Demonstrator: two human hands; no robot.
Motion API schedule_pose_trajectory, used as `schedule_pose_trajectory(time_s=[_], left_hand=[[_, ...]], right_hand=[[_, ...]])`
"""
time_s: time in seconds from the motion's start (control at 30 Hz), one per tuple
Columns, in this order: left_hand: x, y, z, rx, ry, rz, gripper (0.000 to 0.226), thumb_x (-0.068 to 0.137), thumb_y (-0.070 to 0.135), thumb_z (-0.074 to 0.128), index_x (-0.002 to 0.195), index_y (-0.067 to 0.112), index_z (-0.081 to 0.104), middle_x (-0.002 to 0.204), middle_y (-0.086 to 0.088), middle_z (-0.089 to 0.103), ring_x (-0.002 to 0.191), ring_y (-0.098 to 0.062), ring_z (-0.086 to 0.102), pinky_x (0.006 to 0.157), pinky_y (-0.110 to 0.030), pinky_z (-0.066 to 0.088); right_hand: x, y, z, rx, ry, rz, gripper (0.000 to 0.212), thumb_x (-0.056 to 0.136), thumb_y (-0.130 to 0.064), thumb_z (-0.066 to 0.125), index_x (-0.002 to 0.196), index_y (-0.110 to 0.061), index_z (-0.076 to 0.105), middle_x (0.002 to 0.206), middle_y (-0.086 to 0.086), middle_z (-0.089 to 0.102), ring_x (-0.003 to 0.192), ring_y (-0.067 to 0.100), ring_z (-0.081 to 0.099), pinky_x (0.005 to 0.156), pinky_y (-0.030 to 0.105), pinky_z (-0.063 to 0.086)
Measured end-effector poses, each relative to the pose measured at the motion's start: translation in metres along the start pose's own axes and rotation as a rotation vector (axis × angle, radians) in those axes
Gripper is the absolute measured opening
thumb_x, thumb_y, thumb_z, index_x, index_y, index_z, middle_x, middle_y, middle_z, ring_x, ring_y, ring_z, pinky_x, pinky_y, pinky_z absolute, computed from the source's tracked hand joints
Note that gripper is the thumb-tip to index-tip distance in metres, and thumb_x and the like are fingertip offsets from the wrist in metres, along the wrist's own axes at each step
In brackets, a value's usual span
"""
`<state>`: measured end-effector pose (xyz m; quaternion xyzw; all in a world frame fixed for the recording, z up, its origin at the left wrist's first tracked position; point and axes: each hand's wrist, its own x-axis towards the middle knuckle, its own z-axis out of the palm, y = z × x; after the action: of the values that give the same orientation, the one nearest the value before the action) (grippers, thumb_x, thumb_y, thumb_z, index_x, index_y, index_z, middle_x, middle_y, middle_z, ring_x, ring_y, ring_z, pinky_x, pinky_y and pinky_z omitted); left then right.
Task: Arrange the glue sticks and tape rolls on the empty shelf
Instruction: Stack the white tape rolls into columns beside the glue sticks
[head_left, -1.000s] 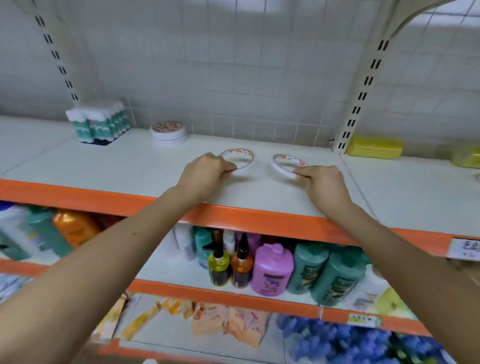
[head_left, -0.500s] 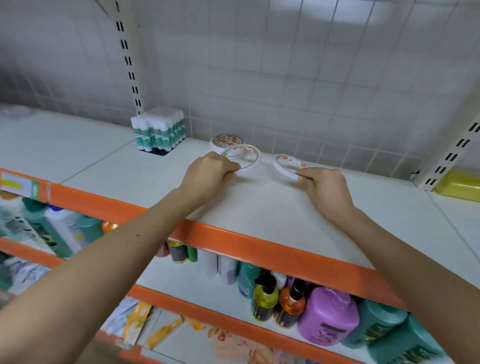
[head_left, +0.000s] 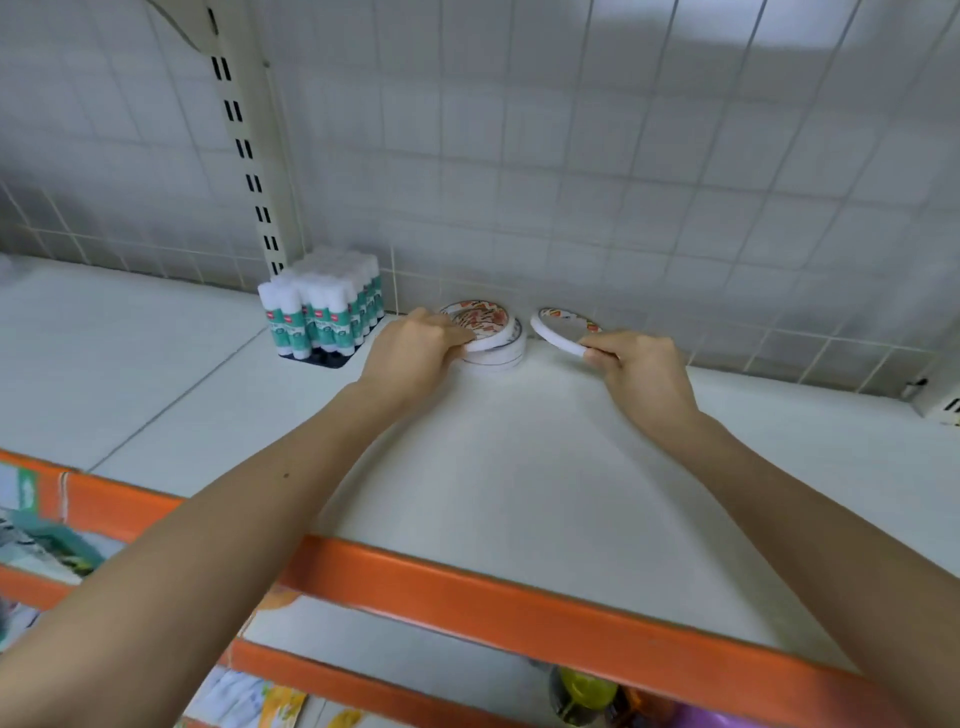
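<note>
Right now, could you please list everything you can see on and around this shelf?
glue sticks: one block, white and teal, upright at the back by the post
post: one, cream, slotted, against the wall
tape stack: a few rolls, white, right of the glue sticks
top roll: one, white, on the stack
tilted roll: one, white, right of the stack
shelf: one, white, orange front edge
bottle: one, yellow, shelf below
left hand: fingers grip top roll
right hand: fingers grip tilted roll
</note>
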<state>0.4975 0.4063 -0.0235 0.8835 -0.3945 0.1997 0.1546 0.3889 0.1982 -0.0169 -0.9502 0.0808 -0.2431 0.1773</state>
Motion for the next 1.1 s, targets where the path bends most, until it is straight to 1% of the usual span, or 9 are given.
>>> schedule_pose_trajectory(time_s=[0.13, 0.2, 0.3, 0.43, 0.6, 0.73, 0.83, 0.97, 1.1], left_hand=[[0.015, -0.013, 0.011, -0.021, 0.000, 0.107, 0.019, 0.079, 0.008, 0.059, 0.089, 0.010, 0.074, 0.087, -0.010, 0.072, 0.082, -0.034, 0.064, 0.062, -0.039, 0.053], [0.020, -0.017, 0.014, -0.057, -0.020, 0.128, 0.021, 0.083, 0.013, 0.058, 0.097, 0.014, 0.073, 0.099, -0.007, 0.071, 0.094, -0.032, 0.062, 0.069, -0.039, 0.052], [0.025, -0.025, 0.020, -0.099, -0.104, 0.041, 0.030, 0.089, 0.023, 0.058, 0.118, 0.023, 0.063, 0.127, -0.001, 0.058, 0.120, -0.027, 0.046, 0.089, -0.038, 0.045], [0.027, -0.034, 0.022, -0.327, -0.106, -0.115, 0.061, 0.077, 0.033, 0.071, 0.131, 0.017, 0.049, 0.135, -0.006, 0.048, 0.123, -0.026, 0.045, 0.102, -0.037, 0.038], [0.024, -0.036, 0.021, -0.472, -0.200, -0.281, 0.081, 0.074, 0.037, 0.074, 0.139, 0.012, 0.034, 0.140, -0.004, 0.045, 0.123, -0.021, 0.047, 0.093, -0.021, 0.034], [0.024, -0.033, 0.025, -0.652, -0.197, -0.349, 0.070, 0.075, 0.034, 0.073, 0.134, 0.013, 0.042, 0.134, -0.001, 0.052, 0.118, -0.019, 0.052, 0.086, -0.017, 0.036], [0.022, -0.028, 0.029, -0.740, -0.149, -0.380, 0.063, 0.076, 0.034, 0.072, 0.129, 0.015, 0.047, 0.129, 0.001, 0.056, 0.114, -0.016, 0.055, 0.084, -0.014, 0.036], [0.020, -0.025, 0.034, -0.793, -0.079, -0.414, 0.055, 0.077, 0.032, 0.072, 0.126, 0.017, 0.051, 0.124, 0.003, 0.058, 0.107, -0.013, 0.056, 0.083, -0.014, 0.037], [0.023, -0.028, 0.037, -0.803, -0.055, -0.406, 0.053, 0.077, 0.032, 0.072, 0.125, 0.019, 0.054, 0.121, 0.002, 0.061, 0.100, -0.011, 0.057, 0.084, -0.016, 0.039]], right_hand=[[0.013, -0.005, 0.006, -0.039, 0.032, 0.016, 0.018, 0.090, -0.010, 0.050, 0.091, 0.001, 0.064, 0.085, 0.017, 0.064, 0.080, 0.033, 0.056, 0.069, 0.039, 0.044], [0.019, -0.008, 0.010, -0.054, 0.034, 0.002, 0.018, 0.090, -0.011, 0.050, 0.092, 0.002, 0.063, 0.085, 0.018, 0.064, 0.080, 0.034, 0.056, 0.070, 0.041, 0.045], [0.025, -0.017, 0.016, -0.069, 0.037, -0.042, 0.018, 0.090, -0.010, 0.050, 0.092, 0.000, 0.065, 0.086, 0.017, 0.064, 0.081, 0.033, 0.056, 0.071, 0.041, 0.045], [0.030, -0.035, 0.027, -0.113, 0.024, -0.173, 0.018, 0.087, -0.005, 0.050, 0.091, -0.005, 0.068, 0.088, 0.014, 0.067, 0.085, 0.033, 0.059, 0.071, 0.040, 0.048], [0.041, -0.049, 0.050, -0.148, -0.096, -0.177, 0.022, 0.088, -0.006, 0.050, 0.101, -0.008, 0.068, 0.104, 0.009, 0.066, 0.100, 0.030, 0.056, 0.080, 0.038, 0.048], [0.038, -0.047, 0.060, 0.132, 0.009, -0.080, 0.033, 0.087, -0.015, 0.058, 0.121, -0.014, 0.059, 0.131, 0.007, 0.053, 0.125, 0.024, 0.043, 0.101, 0.027, 0.035], [0.034, -0.042, 0.065, 0.422, 0.021, 0.202, 0.064, 0.082, -0.024, 0.066, 0.138, -0.015, 0.037, 0.144, 0.004, 0.038, 0.132, 0.017, 0.035, 0.105, 0.022, 0.029], [0.023, -0.040, 0.077, 0.666, 0.016, 0.269, 0.048, 0.082, -0.018, 0.065, 0.128, -0.020, 0.051, 0.117, -0.006, 0.062, 0.112, 0.008, 0.056, 0.084, 0.001, 0.039], [0.024, -0.037, 0.078, 0.697, 0.028, 0.268, 0.046, 0.082, -0.018, 0.065, 0.126, -0.023, 0.054, 0.115, -0.006, 0.065, 0.108, 0.002, 0.058, 0.089, 0.006, 0.042]])
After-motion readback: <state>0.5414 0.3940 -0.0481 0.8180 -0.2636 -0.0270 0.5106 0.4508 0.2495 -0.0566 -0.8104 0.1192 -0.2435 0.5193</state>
